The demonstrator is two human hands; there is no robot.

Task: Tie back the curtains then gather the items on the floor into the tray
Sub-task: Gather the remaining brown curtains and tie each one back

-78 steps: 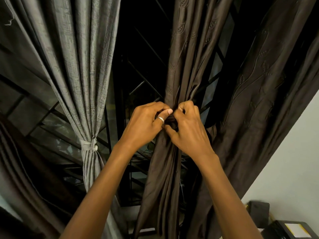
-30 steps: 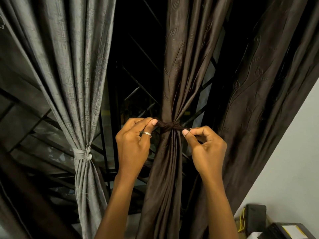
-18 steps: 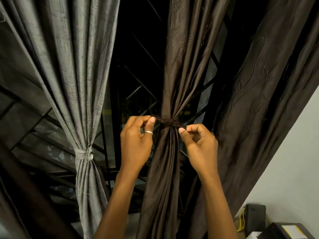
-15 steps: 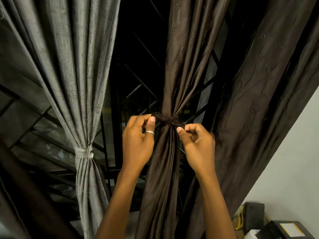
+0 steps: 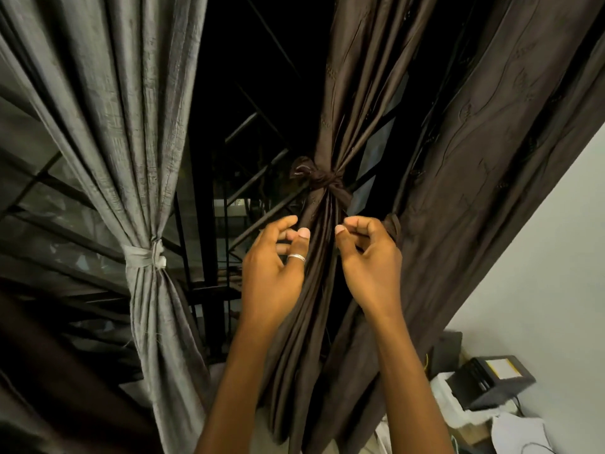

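1. Knot (image 5: 322,181) squeezes the shiny brown curtain (image 5: 347,93) thin.
2. Left grip (image 5: 275,267) and right grip (image 5: 370,260), just under it, loosely bent, hold nothing.
3. Dark gap, then rough grey curtain (image 5: 131,126), tied.

I count two tied curtains: one grey curtain (image 5: 131,126) on the left and one brown curtain (image 5: 347,93) in the middle. There are two ties, one pale tie (image 5: 140,257) and one brown knot (image 5: 322,180). One more brown panel (image 5: 474,158) is on the right. I have two hands up, my left hand (image 5: 271,270) and my right hand (image 5: 370,263), and one ring (image 5: 296,257). One black box (image 5: 491,381) is at the near right.
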